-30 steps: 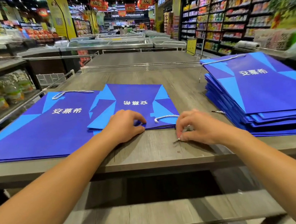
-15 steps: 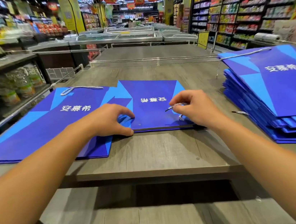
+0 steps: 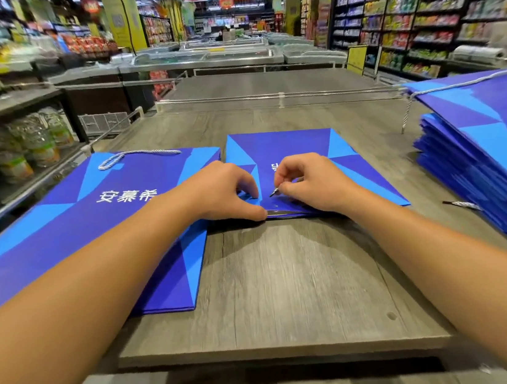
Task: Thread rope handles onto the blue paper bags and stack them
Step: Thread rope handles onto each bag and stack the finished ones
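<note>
Blue paper is lying flat across the grey wood-grain table (image 3: 277,285) in three places. At the far left a large finished bag (image 3: 68,242) is resting with its white rope handle (image 3: 137,155) already looped at the far edge. Just right of it, the left hand (image 3: 223,192) is curling down onto the near-left corner of the smaller middle bag (image 3: 292,151), thumb pressing at the bag's near edge and fingertips pinching the paper to keep it from sliding. The right hand (image 3: 309,181) is pinching the dark tipped end of a rope (image 3: 275,193) between thumb and forefinger, aiming it at the paper near the bag's opening; the hole itself is too small to make out. A loose rope end (image 3: 462,205) is lying near the tall stack of bags (image 3: 481,168) at the far right.

The likely failures are judgements: the tip may be missing the hole and creasing or tearing the paper if pushed at an angle; the bag may be skating away if the left hand's pressure is easing; and the rope may be fraying or slipping back out before being secured. The right forearm is passing near the stack and could be nudging it askew.
</note>
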Motion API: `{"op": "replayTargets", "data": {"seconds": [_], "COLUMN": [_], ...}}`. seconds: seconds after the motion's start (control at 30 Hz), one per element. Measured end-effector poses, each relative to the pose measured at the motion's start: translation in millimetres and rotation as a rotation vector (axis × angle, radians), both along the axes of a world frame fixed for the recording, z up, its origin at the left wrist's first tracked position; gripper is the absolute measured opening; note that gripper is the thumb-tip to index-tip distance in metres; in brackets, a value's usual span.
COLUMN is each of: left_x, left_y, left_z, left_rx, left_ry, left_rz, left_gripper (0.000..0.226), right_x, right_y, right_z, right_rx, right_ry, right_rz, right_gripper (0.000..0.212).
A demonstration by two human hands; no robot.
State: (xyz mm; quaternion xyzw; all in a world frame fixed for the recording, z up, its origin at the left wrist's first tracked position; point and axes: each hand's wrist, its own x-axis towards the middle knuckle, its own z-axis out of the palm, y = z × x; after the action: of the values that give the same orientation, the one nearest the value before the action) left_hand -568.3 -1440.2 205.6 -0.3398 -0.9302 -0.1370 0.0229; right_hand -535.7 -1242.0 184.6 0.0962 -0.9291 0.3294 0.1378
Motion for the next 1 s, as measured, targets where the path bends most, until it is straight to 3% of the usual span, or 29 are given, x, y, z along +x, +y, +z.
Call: {"op": "replayTargets", "data": {"seconds": [0.1, 0.2, 0.5, 0.63, 0.77, 1.0], "left_x": [-8, -13, -12, -12, -10, -12], "left_y": [-1, -4, -4, -4, -3, -2], "left_z": [-13, -19, -19, -19, -17, -18], "left_rx": [0.152, 0.171, 0.226, 0.240, 0.250, 0.329], "left_ry": [-0.028, -0.048, -0.072, -0.070, -0.060, -0.058], "left_rz": [0.025, 0.002, -0.008, -0.009, -0.021, 0.012], "left_gripper": [0.033, 0.033, 0.033, 0.030, 0.027, 0.022], "right_x": [-2, 2, 4, 6, 5, 13], "right_y": [4, 9, 5, 1, 0, 7], "right_z": [-1, 1, 4, 4, 1, 8], "right_rx": [-0.062, -0.148, 0.180, 0.218, 0.250, 0.137], "right_ry": [-0.023, -0.041, 0.056, 0.057, 0.032, -0.051], "right_rz": [0.018, 0.037, 0.040, 0.087, 0.105, 0.088], "right_gripper": [0.025, 0.023, 0.018, 0.025, 0.014, 0.015]}}
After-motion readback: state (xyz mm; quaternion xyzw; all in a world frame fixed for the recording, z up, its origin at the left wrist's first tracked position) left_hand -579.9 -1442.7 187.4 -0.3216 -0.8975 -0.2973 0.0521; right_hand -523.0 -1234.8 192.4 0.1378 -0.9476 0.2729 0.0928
